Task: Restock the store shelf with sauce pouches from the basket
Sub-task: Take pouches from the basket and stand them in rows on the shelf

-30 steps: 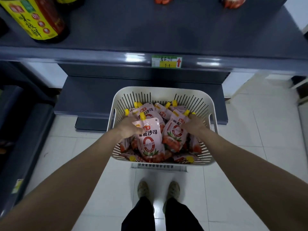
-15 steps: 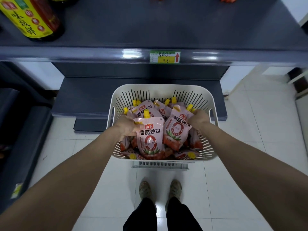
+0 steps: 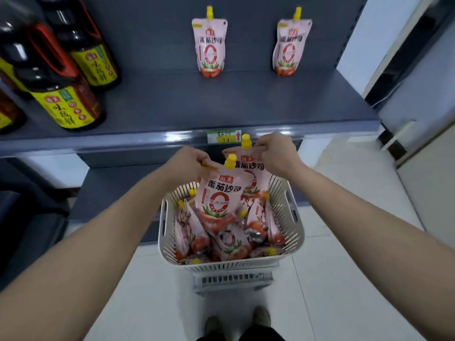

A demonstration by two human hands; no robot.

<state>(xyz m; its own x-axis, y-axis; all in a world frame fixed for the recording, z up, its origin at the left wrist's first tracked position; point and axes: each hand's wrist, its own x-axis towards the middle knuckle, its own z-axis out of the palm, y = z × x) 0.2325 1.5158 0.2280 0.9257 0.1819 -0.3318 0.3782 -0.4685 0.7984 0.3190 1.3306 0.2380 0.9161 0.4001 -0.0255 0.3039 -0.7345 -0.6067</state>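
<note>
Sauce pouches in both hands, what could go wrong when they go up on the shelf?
1. The left hand pinches the front sauce pouch and the right hand pinches the rear sauce pouch only by their tops, so one might slip and drop.
2. Setting them down could tip the two standing pouches on the shelf.

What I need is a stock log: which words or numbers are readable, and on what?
"海天", "番茄沙司", "0": pink yellow-capped sauce pouch in left hand.
"番茄沙司": second pink pouch in right hand; two upright shelf pouches.
"味极鲜": yellow label on dark bottle.
Green-yellow shelf-edge price tag: blurred, unreadable.
</note>
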